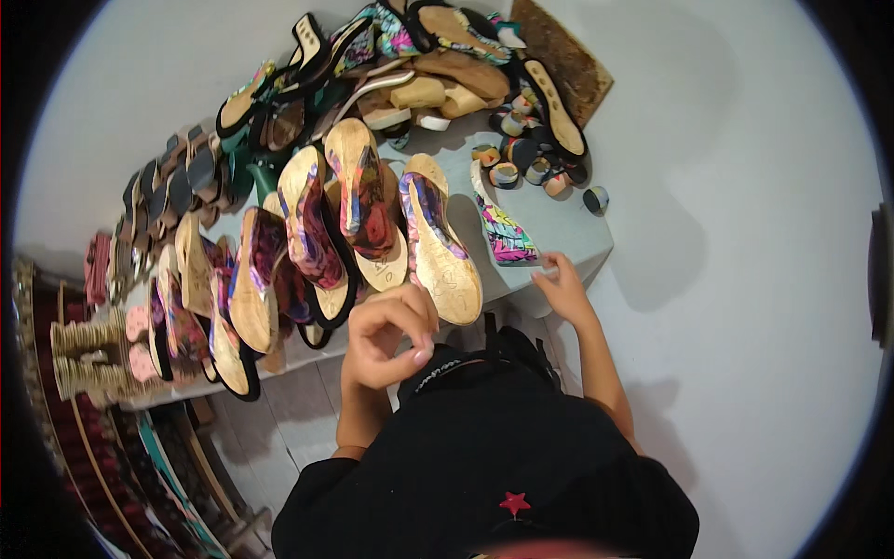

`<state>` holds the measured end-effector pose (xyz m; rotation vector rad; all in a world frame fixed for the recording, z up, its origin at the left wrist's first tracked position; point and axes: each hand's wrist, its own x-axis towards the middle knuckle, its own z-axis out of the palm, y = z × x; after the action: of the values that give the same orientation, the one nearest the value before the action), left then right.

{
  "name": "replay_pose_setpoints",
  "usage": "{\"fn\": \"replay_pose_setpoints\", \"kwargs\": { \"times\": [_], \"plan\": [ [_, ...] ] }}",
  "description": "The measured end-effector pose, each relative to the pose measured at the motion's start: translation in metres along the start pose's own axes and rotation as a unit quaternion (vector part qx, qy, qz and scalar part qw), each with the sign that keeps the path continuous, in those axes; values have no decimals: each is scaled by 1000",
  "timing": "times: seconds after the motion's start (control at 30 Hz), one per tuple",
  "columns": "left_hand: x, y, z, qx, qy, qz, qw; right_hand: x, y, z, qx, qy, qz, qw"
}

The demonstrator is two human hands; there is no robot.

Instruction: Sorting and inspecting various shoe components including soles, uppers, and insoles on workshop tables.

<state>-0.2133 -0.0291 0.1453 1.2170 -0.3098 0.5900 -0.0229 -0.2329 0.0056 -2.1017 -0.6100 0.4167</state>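
Note:
My left hand (389, 337) is raised in front of my body, fingers curled and thumb close to the fingertips in a pinch. Whatever it may hold is too small or hidden to make out. Just beyond it lies a thong sandal (447, 279) with a tan footbed and purple patterned strap. At the table's right end, my right hand (564, 287) has its fingers apart, with the fingertips beside a wedge heel piece (507, 235) covered in bright multicoloured print. Whether they touch it I cannot tell.
Several patterned sandals (312, 233) line the grey table (582, 238). Behind them are piled more sandals and bare soles (456, 70). Small round wrapped pieces (517, 154) cluster near the right corner. Stacked soles (88, 354) stand at left, beside a rack (177, 466). A brown board (563, 61) leans on the wall.

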Motion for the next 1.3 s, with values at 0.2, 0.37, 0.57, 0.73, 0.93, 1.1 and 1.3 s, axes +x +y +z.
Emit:
{"fn": "replay_pose_setpoints", "kwargs": {
  "times": [0.2, 0.37, 0.57, 0.73, 0.93, 1.1, 1.3],
  "plan": [
    [31, -6, 45, 97, -47, -25, 994, 104, 49, 35, -163, -159, 10, 974],
    [57, -39, 74, 145, -2, -91, 985, 131, 45, 44, -235, -256, 25, 937],
    [67, -92, 87, 200, 163, -280, 925, 159, 13, 22, -157, -411, 66, 895],
    [72, -106, 81, 156, 206, -335, 906, 201, -27, -48, -86, -453, 35, 887],
    [83, -105, 76, 169, 193, -355, 899, 230, -11, -75, 113, -454, 81, 880],
    [87, -96, 72, 190, 193, -308, 912, 239, -10, -76, 222, -439, 35, 870],
    [87, -79, 67, 4, 209, -208, 956, 244, -38, -92, 351, -182, -167, 903]
  ]
}}
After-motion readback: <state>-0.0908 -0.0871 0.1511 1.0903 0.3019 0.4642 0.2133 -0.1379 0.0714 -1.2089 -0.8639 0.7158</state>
